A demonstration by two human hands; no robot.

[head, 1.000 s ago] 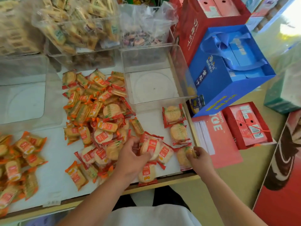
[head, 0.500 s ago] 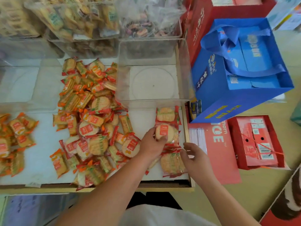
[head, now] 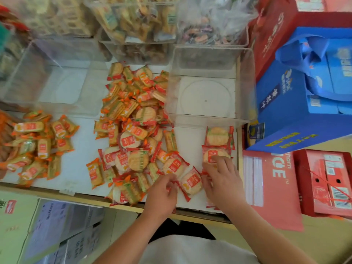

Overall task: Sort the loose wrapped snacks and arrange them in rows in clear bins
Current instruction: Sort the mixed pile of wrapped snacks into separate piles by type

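Observation:
A mixed pile of wrapped snacks [head: 133, 121] lies on the white counter, round red-wrapped crackers among orange rectangular ones. My left hand [head: 163, 193] pinches the red wrapper edge of a round cracker packet [head: 191, 182] at the pile's near right corner. To the right, a short row of round cracker packets [head: 218, 138] runs toward me from the front wall of an empty clear bin [head: 209, 120]. My right hand [head: 222, 178] lies over the near end of that row, its straight fingers resting on the second packet [head: 209, 155].
A second pile of orange packets [head: 38, 145] lies at the left, in front of another empty clear bin [head: 57, 88]. Filled clear bins [head: 137, 20] stand along the back. A blue gift bag [head: 304, 111] and red boxes [head: 323, 181] crowd the right side. The counter's wooden edge [head: 95, 199] is near me.
My left hand has left the row and come back down-left to a round packet at the pile's corner. My right hand has moved up onto the row. The camera has shifted.

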